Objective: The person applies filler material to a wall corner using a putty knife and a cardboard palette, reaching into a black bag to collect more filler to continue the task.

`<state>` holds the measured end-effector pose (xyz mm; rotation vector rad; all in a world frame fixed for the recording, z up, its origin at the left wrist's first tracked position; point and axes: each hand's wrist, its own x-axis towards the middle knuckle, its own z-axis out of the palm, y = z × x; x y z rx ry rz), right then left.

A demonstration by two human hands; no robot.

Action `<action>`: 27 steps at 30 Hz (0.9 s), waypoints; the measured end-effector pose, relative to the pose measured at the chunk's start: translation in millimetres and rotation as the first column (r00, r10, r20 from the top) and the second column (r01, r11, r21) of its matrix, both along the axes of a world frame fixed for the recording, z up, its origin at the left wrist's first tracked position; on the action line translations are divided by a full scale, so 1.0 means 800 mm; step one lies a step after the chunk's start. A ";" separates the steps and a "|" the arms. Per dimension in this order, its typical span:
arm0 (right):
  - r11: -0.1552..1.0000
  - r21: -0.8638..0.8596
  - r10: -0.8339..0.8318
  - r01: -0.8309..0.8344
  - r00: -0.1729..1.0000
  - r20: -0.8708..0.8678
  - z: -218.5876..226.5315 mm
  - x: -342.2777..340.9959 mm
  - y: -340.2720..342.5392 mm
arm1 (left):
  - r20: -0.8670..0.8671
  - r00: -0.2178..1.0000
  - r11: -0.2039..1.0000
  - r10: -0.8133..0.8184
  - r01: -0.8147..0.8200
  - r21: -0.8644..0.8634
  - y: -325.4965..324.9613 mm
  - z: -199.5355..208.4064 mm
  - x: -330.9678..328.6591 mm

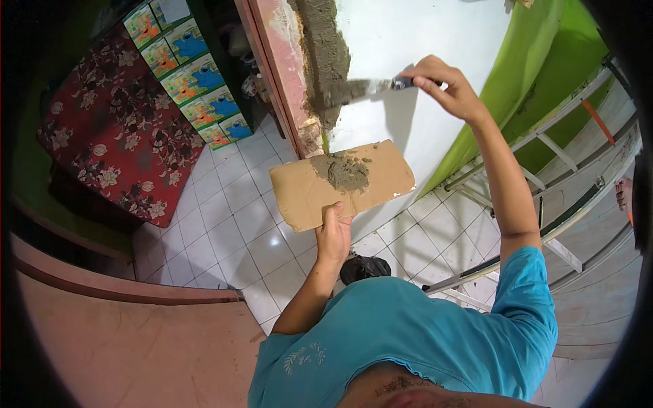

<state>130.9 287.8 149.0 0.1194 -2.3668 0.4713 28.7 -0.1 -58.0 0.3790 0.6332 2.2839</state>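
My left hand (333, 234) grips the near edge of a flat piece of cardboard (388, 170), thumb on top and the fingers beneath it. A heap of wet grey mortar (348, 173) lies on the cardboard's middle. In my right hand (442, 85) is the dark handle of a trowel (367, 87), its blade pointing left. The blade, smeared and slightly blurred, lies over the strip of grey mortar (325, 41) that runs along the wall beside the door frame. Bare, broken masonry (311, 136) shows at the strip's lower end.
An aluminium ladder (558, 153) stands at the right, near the green wall part (571, 75). Left of the brown door frame (272, 75) are a drawer cabinet (197, 75) with cartoon pictures and a red flowered cloth (122, 129). A black bag (365, 269) sits on the white tiled floor (238, 204).
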 end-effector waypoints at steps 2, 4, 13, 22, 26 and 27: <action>1.000 -0.010 -0.027 0.027 0.999 0.038 -0.004 0.002 -0.010 | -0.006 1.000 1.000 -0.006 0.006 -0.017 -0.002 0.004 0.002; 0.999 0.008 -0.034 0.034 0.999 0.017 -0.002 -0.003 -0.008 | 0.003 1.000 1.000 -0.007 0.007 -0.020 -0.001 0.002 0.001; 0.982 0.177 -0.037 0.069 0.983 -0.179 0.055 -0.001 0.006 | 0.016 0.999 0.999 -0.028 0.028 -0.019 0.001 -0.007 -0.005; 0.971 -0.181 -0.179 0.157 0.978 -0.111 0.014 0.049 -0.070 | 0.008 1.000 1.000 -0.006 0.006 0.001 -0.001 -0.002 0.001; 0.733 -0.612 -0.313 0.296 0.946 0.084 -0.022 0.075 -0.121 | 0.033 0.999 1.000 -0.002 0.003 -0.024 -0.006 0.012 0.007; 0.779 -0.563 -0.290 0.276 0.955 0.067 -0.028 0.081 -0.130 | 0.040 0.999 1.000 -0.004 0.005 -0.021 -0.005 0.011 0.007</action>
